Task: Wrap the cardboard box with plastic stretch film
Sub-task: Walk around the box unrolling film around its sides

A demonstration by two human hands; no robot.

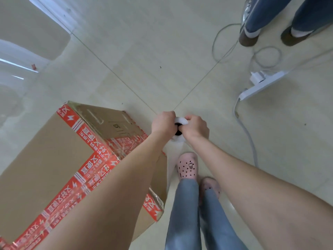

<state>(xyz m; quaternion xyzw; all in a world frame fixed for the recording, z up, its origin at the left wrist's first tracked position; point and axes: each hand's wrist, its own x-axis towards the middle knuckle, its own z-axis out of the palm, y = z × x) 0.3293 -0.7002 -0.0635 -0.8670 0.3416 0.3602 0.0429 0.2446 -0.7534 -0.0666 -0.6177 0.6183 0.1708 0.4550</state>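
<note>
Low on the left, on the tiled floor (pixel 144 51), sits the cardboard box (pixel 45 159), its flaps sealed with red printed tape (pixel 86 134). Glossy wrinkles over the tape near its right corner suggest some film is already on, though how much can't be judged. Box stays on the floor so the person can walk the roll around it.

Next, the left hand (pixel 163 123), fingers curled on the top end of the stretch film roll (pixel 181 120). The roll stands roughly upright, just right of the box's corner, with its dark core hole facing up. The right hand (pixel 196 128) grips the same end from the other side. Both hands at the core probably let the roll spin and pay out under tension. A hazy film sheet (pixel 172 159) seems to run down from the roll toward the box edge; the attachment is hidden by the left forearm.

Below the roll are the person's pink clogs (pixel 187 166), beside the box. Further right lie a white power strip (pixel 261 85) and its cable (pixel 246 134), a trip risk when circling. Top right, another person's legs (pixel 261 15).
</note>
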